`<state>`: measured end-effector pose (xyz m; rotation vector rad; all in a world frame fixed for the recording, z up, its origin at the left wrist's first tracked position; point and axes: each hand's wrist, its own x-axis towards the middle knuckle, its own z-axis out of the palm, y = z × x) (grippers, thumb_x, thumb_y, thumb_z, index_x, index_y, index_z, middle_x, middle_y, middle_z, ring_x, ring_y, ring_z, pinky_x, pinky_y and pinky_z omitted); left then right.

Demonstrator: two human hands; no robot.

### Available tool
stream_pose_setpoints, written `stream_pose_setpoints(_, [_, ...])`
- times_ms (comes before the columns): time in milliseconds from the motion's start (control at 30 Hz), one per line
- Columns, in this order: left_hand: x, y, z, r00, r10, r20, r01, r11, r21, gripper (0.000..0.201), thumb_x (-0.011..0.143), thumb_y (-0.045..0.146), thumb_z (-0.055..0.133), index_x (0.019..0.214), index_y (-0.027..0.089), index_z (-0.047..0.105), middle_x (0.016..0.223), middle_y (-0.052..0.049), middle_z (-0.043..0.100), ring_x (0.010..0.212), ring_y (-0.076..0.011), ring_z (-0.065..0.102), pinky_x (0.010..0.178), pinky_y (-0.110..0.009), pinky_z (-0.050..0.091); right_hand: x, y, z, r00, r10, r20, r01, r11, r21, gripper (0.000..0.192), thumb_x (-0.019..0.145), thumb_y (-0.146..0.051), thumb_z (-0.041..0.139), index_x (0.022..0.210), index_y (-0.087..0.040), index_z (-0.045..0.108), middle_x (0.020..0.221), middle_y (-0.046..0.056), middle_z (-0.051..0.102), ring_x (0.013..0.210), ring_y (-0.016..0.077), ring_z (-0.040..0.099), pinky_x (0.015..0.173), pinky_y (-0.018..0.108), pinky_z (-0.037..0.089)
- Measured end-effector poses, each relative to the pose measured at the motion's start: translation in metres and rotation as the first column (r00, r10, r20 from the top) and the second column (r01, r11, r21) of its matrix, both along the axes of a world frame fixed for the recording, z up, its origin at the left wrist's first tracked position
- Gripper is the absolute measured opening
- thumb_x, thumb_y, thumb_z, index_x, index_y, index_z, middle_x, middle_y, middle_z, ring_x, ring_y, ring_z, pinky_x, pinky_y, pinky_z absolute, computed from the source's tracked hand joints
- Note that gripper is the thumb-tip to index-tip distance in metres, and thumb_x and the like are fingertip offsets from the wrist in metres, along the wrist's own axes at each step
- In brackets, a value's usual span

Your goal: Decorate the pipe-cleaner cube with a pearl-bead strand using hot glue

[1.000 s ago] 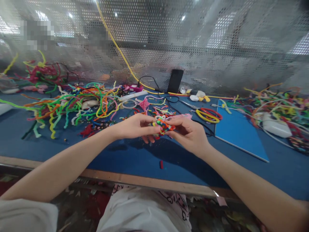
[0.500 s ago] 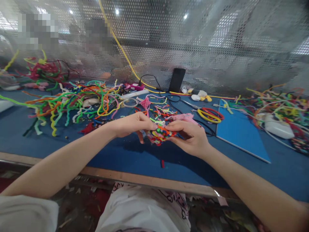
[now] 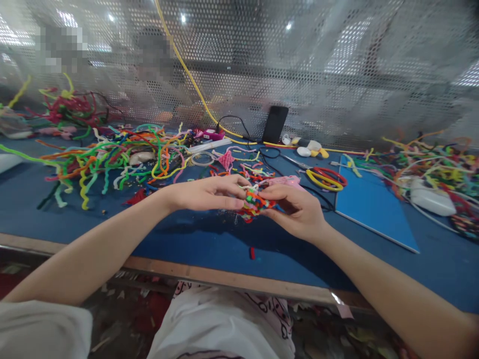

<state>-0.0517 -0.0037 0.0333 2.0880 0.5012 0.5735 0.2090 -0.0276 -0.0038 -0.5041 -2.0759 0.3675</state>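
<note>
Above the blue table, a small multicoloured bundle of knotted fuzzy yarn (image 3: 253, 205) is between my hands. My right hand (image 3: 297, 207) pinches its right side between thumb and bent fingers. On the left edge, my left hand (image 3: 213, 193) has its thumb laid along the front and its fingers at the upper back, closed on the bundle; some fingertips are hidden. Just behind the bundle lie a pink item (image 3: 286, 182) and short red and orange yarn pieces. A small red scrap (image 3: 252, 253) lies below on the table (image 3: 209, 249).
Loose coloured yarn strands (image 3: 123, 154) cover the left side, with another tangle (image 3: 430, 159) at far right. Scissors (image 3: 325, 178) with red and yellow handles lie beside a blue board (image 3: 374, 204). A dark phone (image 3: 275, 123) leans against the perforated metal screen (image 3: 318, 75).
My left thumb has moved down from the top of the bundle and straightened along its front left side. My right hand keeps its pinch nearly in place.
</note>
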Motion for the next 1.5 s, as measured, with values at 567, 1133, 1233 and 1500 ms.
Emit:
stream_pose_setpoints(567, [0.011, -0.002, -0.019, 0.968, 0.044, 0.249, -0.108, 0.963, 0.248, 0.032, 0.084, 0.029, 0.079, 0.116, 0.027, 0.08, 0.144, -0.011, 0.064, 0.134, -0.0285, 0.058, 0.117, -0.044, 0.041, -0.001, 0.0, -0.001, 0.971, -0.062, -0.23, -0.022, 0.939, -0.344, 0.029, 0.078, -0.043, 0.085, 0.098, -0.024, 0.077, 0.099, 0.008, 0.079, 0.092, 0.0208, 0.074, 0.08, 0.033, 0.062])
stream_pose_setpoints(1133, [0.015, -0.003, -0.022, 0.896, 0.188, 0.402, -0.308, 0.915, 0.26, 0.018, 0.083, 0.027, 0.08, 0.101, 0.022, 0.083, 0.1, -0.008, 0.078, 0.092, -0.0167, 0.072, 0.083, -0.026, 0.059, 0.004, -0.002, 0.0, 0.979, -0.059, -0.193, 0.054, 0.998, -0.029, 0.029, 0.085, -0.015, 0.076, 0.113, -0.026, 0.074, 0.107, 0.008, 0.078, 0.102, 0.0211, 0.074, 0.09, 0.033, 0.062])
stream_pose_setpoints(1233, [0.015, 0.0, -0.026, 0.894, 0.144, 0.424, -0.281, 0.917, 0.282, 0.013, 0.084, 0.023, 0.079, 0.097, 0.021, 0.082, 0.102, -0.008, 0.076, 0.091, -0.0158, 0.073, 0.079, -0.024, 0.06, 0.005, -0.001, 0.001, 0.988, -0.05, -0.147, 0.053, 0.998, 0.016, 0.03, 0.086, -0.015, 0.075, 0.115, -0.025, 0.075, 0.106, 0.009, 0.079, 0.1, 0.0225, 0.075, 0.088, 0.034, 0.063])
stream_pose_setpoints(1500, [0.014, 0.002, -0.028, 0.902, 0.102, 0.42, -0.219, 0.945, 0.241, 0.011, 0.085, 0.022, 0.078, 0.095, 0.022, 0.082, 0.1, -0.008, 0.074, 0.087, -0.0163, 0.073, 0.072, -0.024, 0.061, 0.005, -0.001, 0.006, 0.995, -0.1, -0.005, 0.099, 0.984, 0.149, 0.038, 0.086, -0.011, 0.073, 0.122, -0.025, 0.075, 0.105, 0.007, 0.081, 0.097, 0.0219, 0.077, 0.087, 0.032, 0.063])
